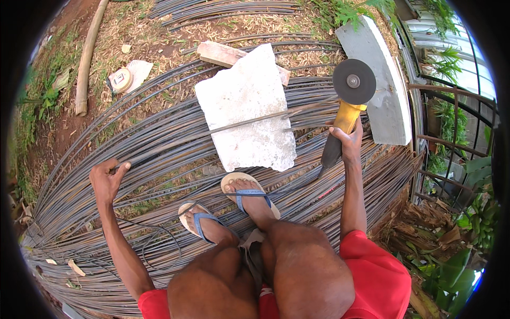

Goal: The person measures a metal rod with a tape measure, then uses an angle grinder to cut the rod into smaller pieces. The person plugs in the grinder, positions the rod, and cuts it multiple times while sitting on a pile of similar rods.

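My right hand [349, 139] is wrapped round the body of a yellow and black angle grinder [347, 118]. Its dark round cutting disc [354, 81] points away from me, above the bars at the right. At the left, my left hand [108, 179] is closed round a steel rebar [244, 123], thumb along it. That bar runs to the right across a rough white stone slab [241, 95], resting on its top. The grinder's black cord [287, 190] trails down past my sandalled feet. Whether the disc is spinning cannot be told.
Many long rebars [175, 119] lie bundled under the slab and my feet. A wooden block [223, 53] sits behind the slab. A grey concrete slab [380, 80] and metal fence [454, 93] stand at the right. At far left lie a pole [87, 64] and a tape roll [121, 80].
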A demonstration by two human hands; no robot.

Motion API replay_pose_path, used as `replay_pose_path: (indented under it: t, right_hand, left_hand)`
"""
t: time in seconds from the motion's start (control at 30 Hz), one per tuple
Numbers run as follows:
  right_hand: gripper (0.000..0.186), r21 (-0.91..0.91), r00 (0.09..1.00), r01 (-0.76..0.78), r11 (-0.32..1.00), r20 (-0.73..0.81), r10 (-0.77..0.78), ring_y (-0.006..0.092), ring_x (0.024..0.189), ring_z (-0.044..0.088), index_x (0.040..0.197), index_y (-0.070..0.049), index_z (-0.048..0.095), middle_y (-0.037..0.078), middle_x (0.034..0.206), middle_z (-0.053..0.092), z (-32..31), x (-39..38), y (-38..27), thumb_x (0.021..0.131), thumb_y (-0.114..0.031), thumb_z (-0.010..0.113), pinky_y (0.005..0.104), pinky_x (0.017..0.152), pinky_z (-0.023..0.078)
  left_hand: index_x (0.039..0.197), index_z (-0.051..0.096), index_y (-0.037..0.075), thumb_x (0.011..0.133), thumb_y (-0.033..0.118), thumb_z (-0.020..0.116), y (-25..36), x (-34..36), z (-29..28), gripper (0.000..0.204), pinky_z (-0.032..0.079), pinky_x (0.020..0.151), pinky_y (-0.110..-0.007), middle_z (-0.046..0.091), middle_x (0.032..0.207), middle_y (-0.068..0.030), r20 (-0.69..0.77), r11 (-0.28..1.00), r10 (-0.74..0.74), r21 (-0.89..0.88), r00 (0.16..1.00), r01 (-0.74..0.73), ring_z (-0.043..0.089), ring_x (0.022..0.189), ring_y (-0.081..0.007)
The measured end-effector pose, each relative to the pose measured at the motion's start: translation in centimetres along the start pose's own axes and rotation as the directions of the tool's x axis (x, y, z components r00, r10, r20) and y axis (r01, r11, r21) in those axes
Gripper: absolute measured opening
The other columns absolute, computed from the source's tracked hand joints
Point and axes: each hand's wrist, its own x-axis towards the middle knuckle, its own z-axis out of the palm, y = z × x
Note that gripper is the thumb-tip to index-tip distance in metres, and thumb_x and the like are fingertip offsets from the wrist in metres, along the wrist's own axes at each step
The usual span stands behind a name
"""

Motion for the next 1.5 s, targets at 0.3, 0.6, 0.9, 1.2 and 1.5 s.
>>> replay_pose_path:
  t: [0.3,0.6,0.9,1.2,1.5]
  right_hand:
    - [0.077,0.153,0.996,0.086,0.984,0.01,-0.088,0.0226,0.108,0.069,0.144,0.001,0.051,0.015,0.132,0.069,0.7,3.5,-1.4,0.074,-0.011,0.081,0.0378,0.094,0.056]
    - [0.075,0.138,0.986,0.161,0.977,0.024,-0.166,0.0267,0.121,0.066,0.142,0.002,0.053,0.019,0.133,0.069,0.5,3.5,-0.5,0.074,-0.013,0.082,0.0395,0.104,0.052]
    - [0.078,0.19,0.978,0.207,0.96,-0.054,-0.201,0.0296,0.128,0.064,0.147,0.002,0.046,0.021,0.137,0.066,-0.8,2.3,-1.4,0.078,-0.01,0.081,0.0409,0.102,0.059]
    - [0.078,0.153,0.951,0.306,0.94,-0.01,-0.308,0.0272,0.125,0.065,0.145,0.003,0.05,0.019,0.138,0.066,1.9,1.1,-2.4,0.076,-0.014,0.082,0.042,0.113,0.047]
    - [0.078,0.077,0.948,0.317,0.945,-0.016,-0.317,0.0295,0.128,0.064,0.146,0.002,0.048,0.02,0.137,0.066,0.6,2.2,-3.0,0.077,-0.012,0.083,0.0403,0.107,0.052]
  left_hand:
    - [0.069,0.046,-0.001,0.088,0.044,0.087,0.9,-0.7,-5.2,0.063,0.021,0.054,-0.039,0.029,0.061,-0.0022,-0.067,0.99,0.077,-0.117,0.995,-0.085,0.026,0.06,-0.0169]
    - [0.068,0.047,-0.001,0.088,0.035,0.086,1.8,-1.3,-5.0,0.057,0.022,0.054,-0.039,0.031,0.061,-0.0052,-0.042,0.99,0.08,-0.114,0.996,-0.084,0.027,0.059,-0.0173]
    - [0.068,0.041,0.0,0.087,0.041,0.086,2.0,-1.6,-4.2,0.064,0.02,0.055,-0.039,0.028,0.062,-0.0033,-0.065,0.992,0.098,-0.076,0.993,-0.103,0.025,0.061,-0.0172]
    - [0.074,0.056,0.0,0.09,0.044,0.083,4.5,-3.9,-8.9,0.054,0.019,0.056,-0.037,0.035,0.064,-0.0015,-0.224,0.978,0.137,-0.123,0.965,-0.168,0.028,0.06,-0.0137]
    - [0.089,0.068,-0.002,0.082,0.012,0.09,4.2,-2.1,-5.0,0.027,0.03,0.058,-0.037,0.045,0.071,-0.0058,-0.296,0.983,0.126,-0.094,0.947,-0.16,0.036,0.064,-0.0196]
